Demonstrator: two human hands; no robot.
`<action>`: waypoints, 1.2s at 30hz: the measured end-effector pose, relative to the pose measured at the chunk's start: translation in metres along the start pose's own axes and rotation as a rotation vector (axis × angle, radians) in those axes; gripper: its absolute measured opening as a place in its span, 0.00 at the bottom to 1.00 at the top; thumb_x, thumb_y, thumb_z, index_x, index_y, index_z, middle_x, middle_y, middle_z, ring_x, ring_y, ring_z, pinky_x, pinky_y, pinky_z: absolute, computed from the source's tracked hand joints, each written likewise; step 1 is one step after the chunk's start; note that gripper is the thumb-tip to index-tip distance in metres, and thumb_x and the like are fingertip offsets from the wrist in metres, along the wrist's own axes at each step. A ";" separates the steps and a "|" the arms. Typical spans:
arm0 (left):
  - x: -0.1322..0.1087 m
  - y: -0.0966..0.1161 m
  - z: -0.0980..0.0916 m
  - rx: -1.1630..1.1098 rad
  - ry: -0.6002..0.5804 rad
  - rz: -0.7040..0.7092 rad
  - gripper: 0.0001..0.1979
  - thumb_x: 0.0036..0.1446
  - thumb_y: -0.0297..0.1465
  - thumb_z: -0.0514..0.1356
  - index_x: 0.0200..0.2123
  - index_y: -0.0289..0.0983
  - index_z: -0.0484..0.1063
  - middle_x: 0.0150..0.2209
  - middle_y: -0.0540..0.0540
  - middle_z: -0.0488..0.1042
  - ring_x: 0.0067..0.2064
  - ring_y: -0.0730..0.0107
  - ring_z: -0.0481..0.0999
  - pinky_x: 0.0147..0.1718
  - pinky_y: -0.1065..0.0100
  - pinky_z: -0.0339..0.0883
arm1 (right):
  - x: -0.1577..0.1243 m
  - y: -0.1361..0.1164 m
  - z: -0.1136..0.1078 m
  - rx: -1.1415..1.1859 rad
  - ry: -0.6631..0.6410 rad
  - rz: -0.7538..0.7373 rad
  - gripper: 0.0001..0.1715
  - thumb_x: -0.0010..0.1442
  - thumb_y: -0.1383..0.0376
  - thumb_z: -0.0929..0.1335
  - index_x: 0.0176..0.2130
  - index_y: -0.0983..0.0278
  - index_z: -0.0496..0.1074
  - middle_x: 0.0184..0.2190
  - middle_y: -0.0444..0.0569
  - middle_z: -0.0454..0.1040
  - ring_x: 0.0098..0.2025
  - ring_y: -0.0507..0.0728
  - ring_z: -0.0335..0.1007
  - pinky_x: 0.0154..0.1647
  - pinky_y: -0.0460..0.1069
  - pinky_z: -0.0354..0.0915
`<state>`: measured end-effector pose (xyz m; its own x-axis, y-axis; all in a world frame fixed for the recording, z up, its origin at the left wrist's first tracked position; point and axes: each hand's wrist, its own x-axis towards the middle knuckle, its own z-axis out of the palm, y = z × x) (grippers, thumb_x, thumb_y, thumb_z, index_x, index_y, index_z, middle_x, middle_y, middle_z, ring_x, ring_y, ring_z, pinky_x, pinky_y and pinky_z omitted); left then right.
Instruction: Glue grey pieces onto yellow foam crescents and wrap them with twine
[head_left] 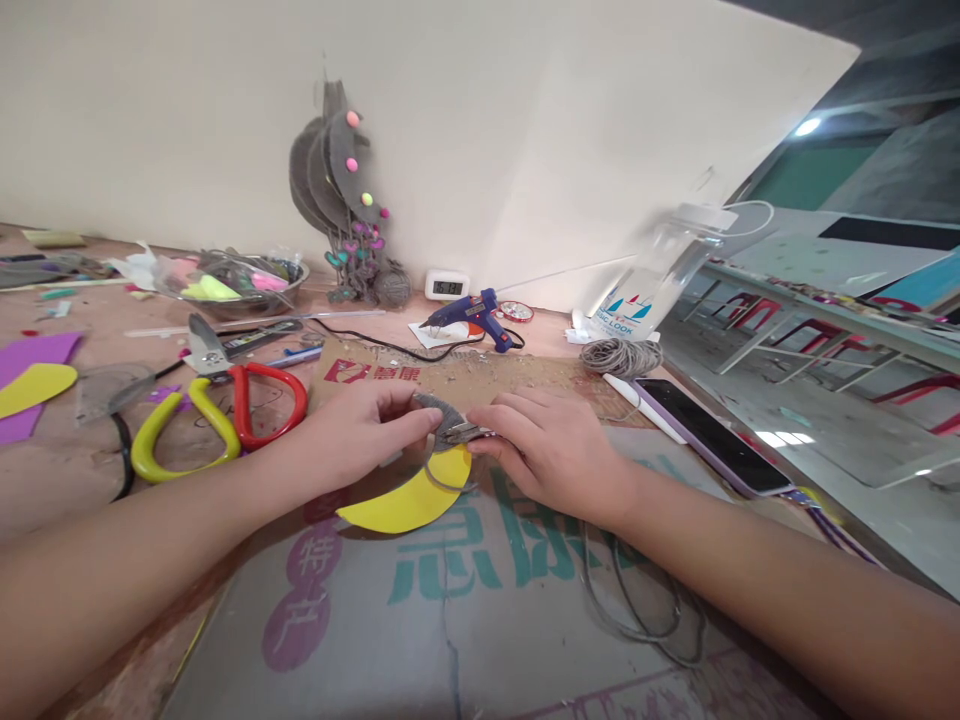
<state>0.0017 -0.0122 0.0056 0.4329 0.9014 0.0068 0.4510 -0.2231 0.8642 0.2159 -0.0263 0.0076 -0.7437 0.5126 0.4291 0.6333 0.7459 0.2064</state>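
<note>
My left hand (382, 425) pinches a grey crescent-like piece (442, 415) between thumb and fingers, above the cardboard. From the right, my right hand (551, 445) is closed around a slim silver metal tool (471, 432), whose tip meets the grey piece; the fingers hide most of it, so I cannot tell its exact kind. Just below lies a yellow crescent cutout (409, 500), with a strand of grey yarn curving over its right end. Loose loops of grey yarn (637, 620) hang beneath my right forearm.
Scissors (240, 400) with yellow and red handles lie left. Behind are a blue glue gun (476, 315), a small clock (447, 285), a bowl of craft bits (232, 285) and a decorated grey hanging (337, 190). A yarn skein (621, 355), bottle (649, 275) and phone (712, 435) stand right.
</note>
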 end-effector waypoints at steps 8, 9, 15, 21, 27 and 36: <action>0.001 -0.001 0.000 0.003 -0.018 0.010 0.14 0.53 0.39 0.53 0.24 0.35 0.68 0.21 0.51 0.68 0.23 0.76 0.64 0.21 0.74 0.54 | 0.000 0.000 -0.001 -0.011 0.032 -0.007 0.14 0.63 0.60 0.60 0.38 0.66 0.69 0.27 0.47 0.71 0.30 0.52 0.63 0.29 0.47 0.53; 0.001 -0.001 0.000 0.002 -0.020 0.011 0.14 0.53 0.39 0.53 0.24 0.35 0.68 0.22 0.51 0.68 0.24 0.75 0.64 0.21 0.74 0.55 | 0.001 0.000 -0.002 -0.017 0.038 -0.005 0.14 0.63 0.60 0.60 0.38 0.66 0.69 0.27 0.47 0.71 0.30 0.52 0.63 0.29 0.47 0.53; 0.002 -0.003 0.000 0.024 -0.015 0.005 0.15 0.53 0.39 0.53 0.24 0.35 0.69 0.22 0.52 0.68 0.24 0.76 0.64 0.21 0.75 0.54 | 0.000 -0.001 -0.002 -0.036 0.021 0.000 0.15 0.63 0.59 0.60 0.38 0.66 0.70 0.27 0.47 0.71 0.31 0.52 0.63 0.29 0.47 0.52; 0.002 -0.004 0.000 0.022 -0.015 -0.003 0.15 0.53 0.40 0.53 0.23 0.35 0.68 0.21 0.52 0.67 0.23 0.77 0.63 0.21 0.74 0.54 | 0.001 -0.001 -0.002 -0.085 0.006 -0.022 0.15 0.64 0.60 0.59 0.39 0.65 0.70 0.27 0.46 0.71 0.31 0.52 0.63 0.30 0.48 0.52; 0.003 -0.006 0.001 0.005 -0.019 -0.007 0.15 0.53 0.40 0.53 0.24 0.35 0.68 0.21 0.52 0.67 0.23 0.77 0.63 0.21 0.74 0.54 | 0.002 -0.001 -0.002 -0.086 0.001 -0.029 0.16 0.64 0.60 0.59 0.38 0.65 0.71 0.27 0.46 0.71 0.31 0.52 0.63 0.30 0.48 0.52; 0.002 -0.003 0.000 0.011 -0.009 -0.001 0.14 0.53 0.39 0.53 0.23 0.35 0.68 0.21 0.52 0.67 0.23 0.78 0.63 0.20 0.74 0.54 | 0.000 -0.001 -0.001 -0.032 0.025 -0.005 0.14 0.63 0.61 0.60 0.38 0.65 0.70 0.27 0.46 0.71 0.30 0.52 0.63 0.29 0.47 0.53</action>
<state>0.0012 -0.0100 0.0028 0.4395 0.8982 0.0018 0.4596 -0.2266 0.8587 0.2154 -0.0275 0.0086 -0.7417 0.4975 0.4498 0.6361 0.7345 0.2364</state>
